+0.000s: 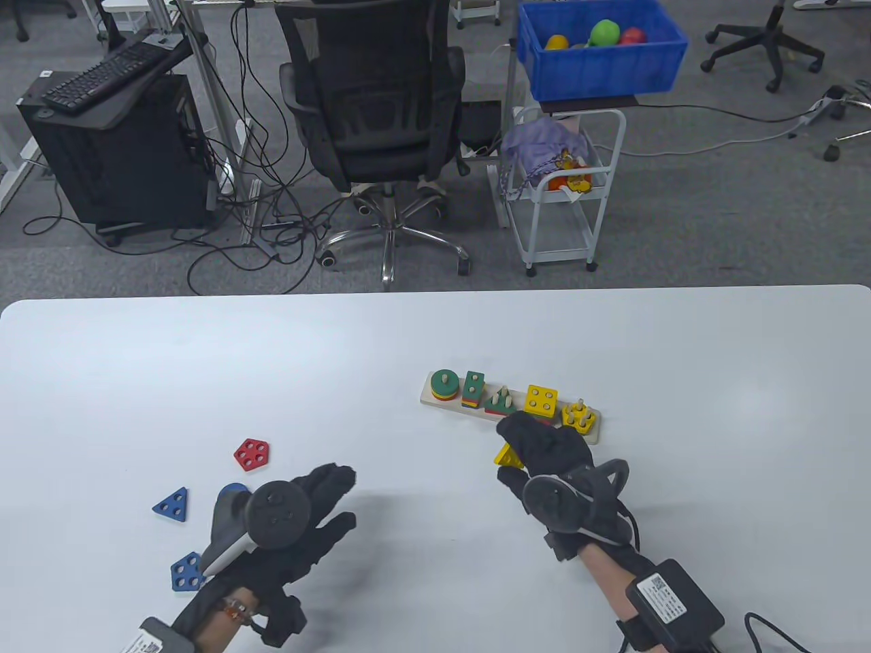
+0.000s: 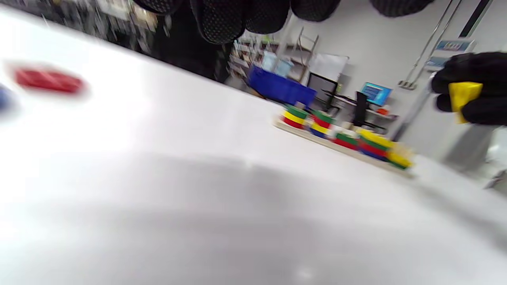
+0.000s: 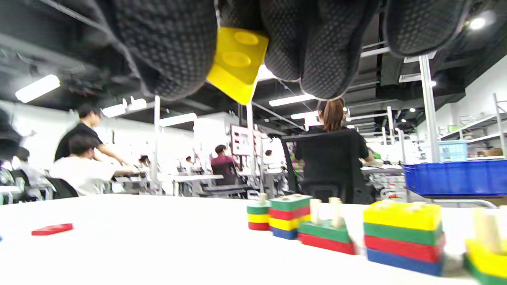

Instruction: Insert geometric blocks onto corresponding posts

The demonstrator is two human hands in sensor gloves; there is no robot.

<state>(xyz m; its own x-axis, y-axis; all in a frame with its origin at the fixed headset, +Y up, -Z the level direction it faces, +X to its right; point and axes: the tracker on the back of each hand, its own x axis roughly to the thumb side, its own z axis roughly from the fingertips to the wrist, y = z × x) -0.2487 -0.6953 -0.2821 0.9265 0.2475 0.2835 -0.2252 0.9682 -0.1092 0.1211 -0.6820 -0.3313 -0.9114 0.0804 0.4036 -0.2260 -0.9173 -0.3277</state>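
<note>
A wooden post board (image 1: pixel 435 401) lies mid-table with stacked blocks: a round stack (image 1: pixel 444 385), a rectangle stack (image 1: pixel 473 389), a green triangle stack (image 1: pixel 501 403), a yellow square stack (image 1: pixel 541 400) and a yellow pentagon stack (image 1: pixel 580 416). My right hand (image 1: pixel 544 452) holds a yellow triangle block (image 1: pixel 507 456) just in front of the board, raised off the table; the block also shows in the right wrist view (image 3: pixel 237 63) and the left wrist view (image 2: pixel 462 97). My left hand (image 1: pixel 320 507) hovers empty, fingers spread. A red pentagon (image 1: pixel 252 454), a blue triangle (image 1: pixel 172 505) and a blue pentagon (image 1: pixel 186 573) lie at the left.
The board also shows in the right wrist view (image 3: pixel 380 266) and the left wrist view (image 2: pixel 348 152). Beyond the table's far edge stand an office chair (image 1: pixel 374 109), a white cart (image 1: pixel 558 197) and a blue bin (image 1: pixel 599 54).
</note>
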